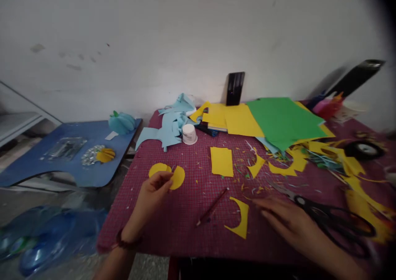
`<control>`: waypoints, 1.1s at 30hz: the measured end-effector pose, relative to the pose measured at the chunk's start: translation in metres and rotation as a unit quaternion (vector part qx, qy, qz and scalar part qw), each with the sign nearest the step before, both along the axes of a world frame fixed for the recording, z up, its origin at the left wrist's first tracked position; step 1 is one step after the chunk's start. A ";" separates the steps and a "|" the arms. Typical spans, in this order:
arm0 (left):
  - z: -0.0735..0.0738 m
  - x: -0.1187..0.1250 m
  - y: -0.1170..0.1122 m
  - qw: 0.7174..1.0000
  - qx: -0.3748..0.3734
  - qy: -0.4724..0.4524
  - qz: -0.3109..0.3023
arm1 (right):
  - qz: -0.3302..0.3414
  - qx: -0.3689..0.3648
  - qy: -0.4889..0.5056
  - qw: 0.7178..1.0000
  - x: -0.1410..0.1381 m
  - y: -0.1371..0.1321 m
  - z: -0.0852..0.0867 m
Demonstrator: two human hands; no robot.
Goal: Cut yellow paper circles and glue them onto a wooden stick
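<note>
At the left of the table, the thumb and fingers of my left hand [148, 199] pinch a yellow paper circle [178, 178] by its edge. Other round yellow paper pieces [157, 168] lie just behind those fingers. My right hand [292, 222], slightly blurred, is over the right part of the table with its fingers stretched out and holding nothing. Black-handled scissors [329, 214] lie beside it, partly hidden by the forearm. A curved yellow paper offcut [243, 219] rests to the left of that hand. Between my hands lies a dark red pencil [213, 205].
Yellow rectangular paper [222, 162] lies mid-table. Behind are a white paper cup [189, 134], light blue paper scraps [168, 127], green sheets [284, 119] and a phone [235, 88] against the wall. Offcuts and a tape roll [364, 149] crowd the right. A blue table [89, 174] stands left.
</note>
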State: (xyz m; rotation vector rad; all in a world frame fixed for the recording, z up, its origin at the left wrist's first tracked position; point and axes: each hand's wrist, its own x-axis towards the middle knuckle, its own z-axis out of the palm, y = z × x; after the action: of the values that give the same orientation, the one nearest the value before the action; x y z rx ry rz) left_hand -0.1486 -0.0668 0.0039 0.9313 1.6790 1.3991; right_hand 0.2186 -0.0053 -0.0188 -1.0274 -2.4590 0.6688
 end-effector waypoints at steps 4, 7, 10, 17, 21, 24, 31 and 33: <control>0.000 -0.038 0.006 0.996 0.001 0.057 0.064 | -0.036 0.024 -0.015 0.999 0.021 0.006 -0.028; -0.004 -0.055 0.005 0.994 0.001 0.064 0.089 | -0.037 0.036 -0.019 0.998 0.039 0.000 -0.045; -0.007 -0.060 0.001 0.992 0.001 0.059 0.110 | -0.022 0.018 -0.001 1.000 0.049 -0.010 -0.050; 0.020 -0.024 -0.028 0.975 0.015 0.082 0.205 | -0.021 -0.074 0.102 0.992 0.025 -0.007 -0.030; 0.024 0.015 -0.051 0.963 0.026 0.082 0.254 | -0.046 -0.157 0.171 0.972 0.023 -0.009 -0.023; 0.015 0.038 -0.054 0.957 0.037 0.078 0.276 | -0.096 -0.148 0.241 0.954 0.034 -0.012 -0.023; 0.003 0.047 -0.036 0.956 0.041 0.084 0.278 | -0.092 -0.151 0.253 0.951 0.052 -0.015 -0.023; 0.001 0.034 -0.030 0.957 0.035 0.094 0.274 | -0.076 -0.129 0.222 0.963 0.052 -0.016 -0.023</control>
State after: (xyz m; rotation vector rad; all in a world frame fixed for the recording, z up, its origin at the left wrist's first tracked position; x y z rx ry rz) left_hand -0.1145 -0.0973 0.0049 0.6754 2.1544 1.7786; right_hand 0.2706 -0.0209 -0.0418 -1.0129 -1.9213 1.0601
